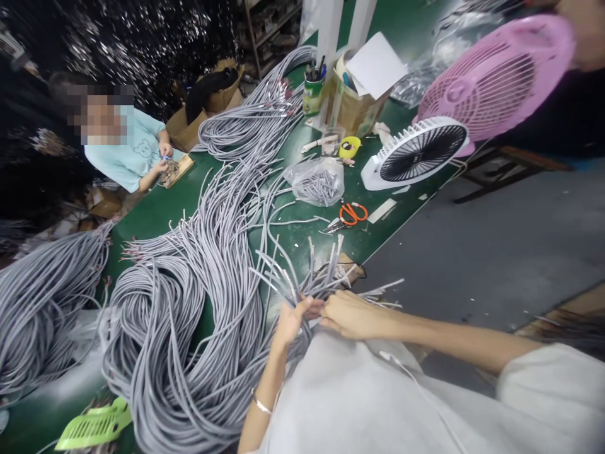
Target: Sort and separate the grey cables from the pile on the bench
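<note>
Close to my body, my left hand (295, 318) is wrapped round several grey cables (278, 280), whose cut ends fan out above it. Right beside it, my right hand (350, 315) is closed with its fingers curled down at the cables; what its fingertips grip is hidden. More cable ends (382, 290) stick out past my right wrist. A large bundle of grey cables (227, 252) runs along the green table (378, 236) to the left of my hands. Beyond my hands lie scissors (352, 214) with orange handles.
A bag of short grey pieces (319, 183), yellow tape (350, 147), a pen tin (313, 91), a white fan (420, 151) and a pink fan (496, 75) stand farther along. Across the table a person (127, 145) in light blue handles small parts. A green plastic basket (94, 425) is at lower left.
</note>
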The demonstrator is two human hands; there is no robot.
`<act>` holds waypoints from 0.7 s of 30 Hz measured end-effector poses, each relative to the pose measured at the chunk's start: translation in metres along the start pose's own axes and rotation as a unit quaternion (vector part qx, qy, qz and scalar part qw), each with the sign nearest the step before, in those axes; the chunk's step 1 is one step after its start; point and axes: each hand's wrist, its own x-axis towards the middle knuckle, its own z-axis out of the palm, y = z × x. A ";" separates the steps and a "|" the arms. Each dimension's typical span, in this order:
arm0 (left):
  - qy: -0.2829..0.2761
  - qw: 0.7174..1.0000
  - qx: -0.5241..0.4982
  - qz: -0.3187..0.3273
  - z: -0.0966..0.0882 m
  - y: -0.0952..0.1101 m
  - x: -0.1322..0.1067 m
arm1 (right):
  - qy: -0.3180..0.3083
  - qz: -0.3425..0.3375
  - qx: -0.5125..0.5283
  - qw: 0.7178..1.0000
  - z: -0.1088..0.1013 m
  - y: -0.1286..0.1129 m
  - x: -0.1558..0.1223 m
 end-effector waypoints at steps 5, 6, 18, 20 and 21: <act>-0.036 0.998 0.035 -0.028 0.013 -0.003 -0.008 | -0.007 -0.070 0.088 0.994 -0.016 0.012 -0.003; -0.029 0.999 0.035 -0.030 0.015 -0.003 -0.010 | -0.002 -0.090 0.114 0.989 -0.017 0.012 -0.003; 0.079 0.995 0.008 0.065 -0.038 0.023 -0.002 | 0.236 0.105 0.273 0.927 -0.077 0.073 0.009; 0.060 0.996 0.015 0.068 -0.036 0.026 0.002 | 0.219 0.099 0.392 0.888 -0.068 0.061 0.037; 0.048 0.997 0.019 0.066 -0.033 0.025 0.003 | 0.207 0.094 0.419 0.879 -0.060 0.052 0.053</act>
